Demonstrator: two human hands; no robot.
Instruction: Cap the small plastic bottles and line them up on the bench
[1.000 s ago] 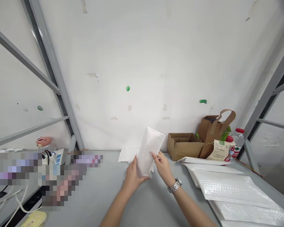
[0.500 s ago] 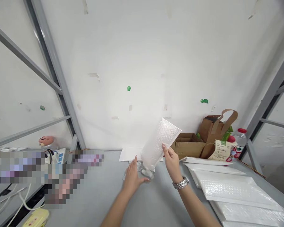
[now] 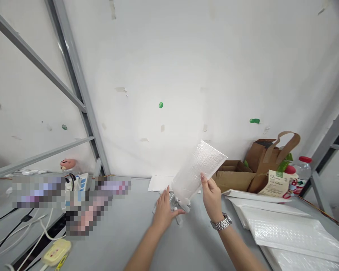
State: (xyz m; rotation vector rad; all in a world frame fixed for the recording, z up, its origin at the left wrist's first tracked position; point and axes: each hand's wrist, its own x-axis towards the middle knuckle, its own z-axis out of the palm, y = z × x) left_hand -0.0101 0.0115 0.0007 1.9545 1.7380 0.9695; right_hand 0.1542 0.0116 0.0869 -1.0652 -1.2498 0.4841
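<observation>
Main risk: pouch [image 3: 196, 169] could be dropped or swung. It was gripped by the right hand [image 3: 211, 197] alone, on one long edge, so most of it was left unsupported, up and left of those fingers. If pinched too lightly, it could be twisted out of the tips; if pinched hard, its face could be creased. Second risk: clear packs [image 3: 183, 204] at the pouch's low end, just beside the left thumb, could be spilled or snagged. Whether they were held inside it or just bunched behind could not be told; if loose, they could be dragged along. The paper [image 3: 157, 183], beyond the left fingertips, could also be shoved.

Fingers: right ones were clamped on the pouch's right edge, thumb laid on the near face, the rest partly hidden. Pouch was held tilted, top end beyond the right fingertips, low end toward the left thumb. Left hand [image 3: 164, 210] was spread, thumb well apart from the raised fingers, clear packs in and behind that gap. No firm hold was seen there; light contact couldn't be ruled out. Stack [image 3: 288, 226], right of the right fingers, was not touched; neither was the box [image 3: 234, 181] beyond them.
</observation>
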